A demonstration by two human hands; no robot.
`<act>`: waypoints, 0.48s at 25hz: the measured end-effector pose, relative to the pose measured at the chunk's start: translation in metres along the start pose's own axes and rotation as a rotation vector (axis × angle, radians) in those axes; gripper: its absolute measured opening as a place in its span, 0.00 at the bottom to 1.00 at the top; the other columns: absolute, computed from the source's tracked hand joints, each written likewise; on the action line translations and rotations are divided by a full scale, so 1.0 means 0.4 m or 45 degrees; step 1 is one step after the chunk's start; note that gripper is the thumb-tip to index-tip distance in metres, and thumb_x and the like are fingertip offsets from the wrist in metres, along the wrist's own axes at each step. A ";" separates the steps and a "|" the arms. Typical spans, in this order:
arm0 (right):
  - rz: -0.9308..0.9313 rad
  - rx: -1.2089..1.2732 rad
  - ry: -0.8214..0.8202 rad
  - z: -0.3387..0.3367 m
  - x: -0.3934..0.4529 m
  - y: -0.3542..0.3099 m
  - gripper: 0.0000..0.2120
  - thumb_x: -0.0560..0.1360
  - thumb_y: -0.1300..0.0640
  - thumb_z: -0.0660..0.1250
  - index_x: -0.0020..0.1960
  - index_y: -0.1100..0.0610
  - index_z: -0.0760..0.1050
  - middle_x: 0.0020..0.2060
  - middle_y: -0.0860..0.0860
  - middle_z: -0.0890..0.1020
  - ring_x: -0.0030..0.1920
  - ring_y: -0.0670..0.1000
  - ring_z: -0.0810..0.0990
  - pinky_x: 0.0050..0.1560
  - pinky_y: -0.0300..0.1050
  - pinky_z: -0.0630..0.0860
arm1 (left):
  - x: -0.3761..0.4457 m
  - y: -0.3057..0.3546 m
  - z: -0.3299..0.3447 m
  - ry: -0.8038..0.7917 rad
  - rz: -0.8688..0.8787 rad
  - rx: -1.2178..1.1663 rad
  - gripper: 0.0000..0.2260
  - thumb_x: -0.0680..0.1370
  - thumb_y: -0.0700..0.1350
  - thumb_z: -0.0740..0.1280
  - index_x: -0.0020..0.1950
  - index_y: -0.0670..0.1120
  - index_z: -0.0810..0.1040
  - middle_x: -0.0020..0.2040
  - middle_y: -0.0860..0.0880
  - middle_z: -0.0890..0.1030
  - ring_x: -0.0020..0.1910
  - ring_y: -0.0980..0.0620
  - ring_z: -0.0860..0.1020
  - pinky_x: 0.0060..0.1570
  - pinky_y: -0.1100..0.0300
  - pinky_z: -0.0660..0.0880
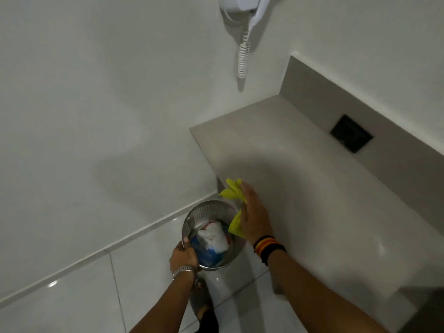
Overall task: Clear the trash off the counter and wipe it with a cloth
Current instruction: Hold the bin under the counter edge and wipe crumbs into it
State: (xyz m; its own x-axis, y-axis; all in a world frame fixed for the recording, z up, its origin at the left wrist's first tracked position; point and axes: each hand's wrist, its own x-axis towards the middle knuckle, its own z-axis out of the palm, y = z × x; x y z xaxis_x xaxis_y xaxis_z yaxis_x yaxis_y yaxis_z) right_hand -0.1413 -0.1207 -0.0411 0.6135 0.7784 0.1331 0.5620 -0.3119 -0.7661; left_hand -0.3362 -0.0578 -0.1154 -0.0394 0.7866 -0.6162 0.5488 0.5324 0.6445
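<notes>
Fingers of the left hand (pixel 183 257) curl over the rim of a metal bin (pixel 192 218), gripping it just below the counter (pixel 300 188) edge; crumpled trash (pixel 212 241) lies inside. Above the bin's far rim, the right hand (pixel 254 215), palm turned leftward, clutches a yellow cloth (pixel 234 192).

Hidden, cropped and unclear parts

At the top edge the wall-mounted white unit (pixel 242 4) is cut off, only its base and coiled cord showing. The right hand (pixel 255 217) covers most of the yellow cloth (pixel 233 192), and its fingertips blur. Inside the metal bin (pixel 192 218), the white and blue trash (pixel 212 243) is too jumbled to identify. Both forearms leave the frame at the bottom.
</notes>
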 end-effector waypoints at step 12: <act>0.127 -0.455 0.137 -0.722 -0.306 0.548 0.22 0.77 0.67 0.60 0.71 0.60 0.70 0.70 0.61 0.73 0.70 0.62 0.71 0.73 0.56 0.64 | -0.500 -0.393 0.230 0.080 -0.155 0.010 0.25 0.82 0.59 0.55 0.62 0.41 0.79 0.58 0.34 0.81 0.53 0.34 0.80 0.50 0.48 0.78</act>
State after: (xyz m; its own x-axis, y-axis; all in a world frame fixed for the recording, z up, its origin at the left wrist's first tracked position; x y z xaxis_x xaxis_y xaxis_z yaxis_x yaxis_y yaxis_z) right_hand 0.0670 -0.4417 -0.0438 0.7190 0.6790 0.1483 0.6427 -0.5684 -0.5137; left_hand -0.3377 -0.3278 -0.1351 -0.1582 0.7344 -0.6600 0.5434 0.6228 0.5629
